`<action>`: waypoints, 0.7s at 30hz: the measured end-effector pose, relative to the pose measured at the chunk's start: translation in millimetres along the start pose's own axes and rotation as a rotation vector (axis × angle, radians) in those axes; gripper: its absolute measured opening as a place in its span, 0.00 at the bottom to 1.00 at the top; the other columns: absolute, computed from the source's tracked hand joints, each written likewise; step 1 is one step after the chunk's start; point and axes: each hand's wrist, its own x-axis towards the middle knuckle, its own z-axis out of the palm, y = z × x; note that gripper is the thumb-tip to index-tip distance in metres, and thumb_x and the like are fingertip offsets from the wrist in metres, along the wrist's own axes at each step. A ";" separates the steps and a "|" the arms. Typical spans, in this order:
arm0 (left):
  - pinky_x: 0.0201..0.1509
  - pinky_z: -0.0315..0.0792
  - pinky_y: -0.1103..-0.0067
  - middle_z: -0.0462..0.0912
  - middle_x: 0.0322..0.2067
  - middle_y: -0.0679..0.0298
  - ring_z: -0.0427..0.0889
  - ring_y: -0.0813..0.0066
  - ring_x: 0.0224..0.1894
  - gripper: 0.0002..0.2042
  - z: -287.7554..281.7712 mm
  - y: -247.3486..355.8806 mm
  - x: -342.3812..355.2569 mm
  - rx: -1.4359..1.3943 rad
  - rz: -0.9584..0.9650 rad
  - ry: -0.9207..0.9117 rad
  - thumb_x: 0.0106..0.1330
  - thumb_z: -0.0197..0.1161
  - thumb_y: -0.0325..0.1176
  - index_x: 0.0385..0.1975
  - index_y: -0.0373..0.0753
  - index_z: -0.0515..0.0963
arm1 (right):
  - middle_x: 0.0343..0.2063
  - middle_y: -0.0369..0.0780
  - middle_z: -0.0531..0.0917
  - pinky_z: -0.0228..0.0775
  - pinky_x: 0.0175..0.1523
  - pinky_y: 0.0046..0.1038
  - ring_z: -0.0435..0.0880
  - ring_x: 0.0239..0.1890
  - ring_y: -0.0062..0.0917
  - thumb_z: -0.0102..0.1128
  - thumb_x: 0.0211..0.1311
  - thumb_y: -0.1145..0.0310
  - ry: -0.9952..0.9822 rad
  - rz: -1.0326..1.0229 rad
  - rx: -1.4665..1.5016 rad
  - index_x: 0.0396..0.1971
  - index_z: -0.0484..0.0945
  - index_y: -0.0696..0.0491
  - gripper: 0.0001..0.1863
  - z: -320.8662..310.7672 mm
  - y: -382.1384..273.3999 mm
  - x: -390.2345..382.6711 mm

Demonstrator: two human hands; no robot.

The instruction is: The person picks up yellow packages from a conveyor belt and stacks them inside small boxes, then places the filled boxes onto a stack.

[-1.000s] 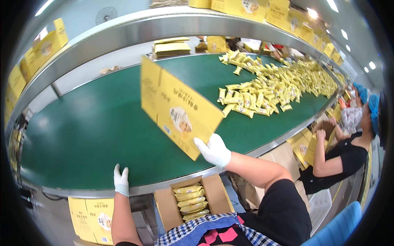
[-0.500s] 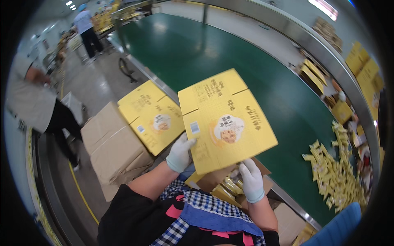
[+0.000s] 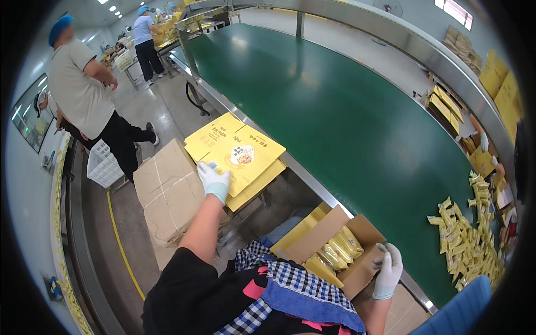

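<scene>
My left hand [image 3: 215, 183], in a white glove, grips the left edge of a flattened yellow carton [image 3: 237, 159]. That carton lies on top of more flat yellow cartons [image 3: 257, 187]. My right hand [image 3: 389, 268], also gloved, has loosely bent fingers with nothing seen in them. It is beside the right flap of an open cardboard box [image 3: 362, 272]; whether it touches the flap is unclear. Inside the box lie several yellow packets [image 3: 338, 251] in shiny wrapping.
A green conveyor belt [image 3: 318, 117] runs beyond the box, with a heap of yellow packets [image 3: 466, 240] at its right. Left of the cartons sits a brown paper-wrapped bundle [image 3: 167, 190]. A person [image 3: 86, 84] stands at left near a white crate [image 3: 105, 163]; others work farther back.
The flat carton has come down and left onto the stack, with my left hand on it. My right hand has moved away from it, right of the box, whose packets now show.
</scene>
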 end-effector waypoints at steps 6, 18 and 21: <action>0.78 0.49 0.52 0.47 0.76 0.43 0.46 0.44 0.78 0.53 -22.4 99.2 -51.6 0.648 0.410 -0.658 0.57 0.71 0.55 0.77 0.39 0.48 | 0.56 0.49 0.81 0.77 0.51 0.25 0.82 0.44 0.25 0.53 0.72 0.73 0.337 -0.194 -0.294 0.62 0.71 0.64 0.22 -23.7 61.9 -14.7; 0.76 0.58 0.63 0.65 0.68 0.40 0.62 0.42 0.71 0.34 -5.7 86.1 -89.0 0.160 0.683 -0.819 0.66 0.68 0.45 0.65 0.28 0.68 | 0.70 0.64 0.59 0.64 0.71 0.40 0.68 0.69 0.54 0.58 0.65 0.44 -0.020 0.219 -0.813 0.73 0.48 0.68 0.51 14.1 49.9 -37.8; 0.77 0.56 0.66 0.64 0.68 0.37 0.61 0.45 0.72 0.36 0.9 126.0 -147.2 -0.174 0.775 -1.121 0.65 0.68 0.40 0.67 0.24 0.63 | 0.68 0.66 0.62 0.74 0.63 0.40 0.76 0.63 0.52 0.58 0.62 0.37 -0.163 0.308 -0.976 0.72 0.49 0.69 0.56 30.7 9.7 -26.8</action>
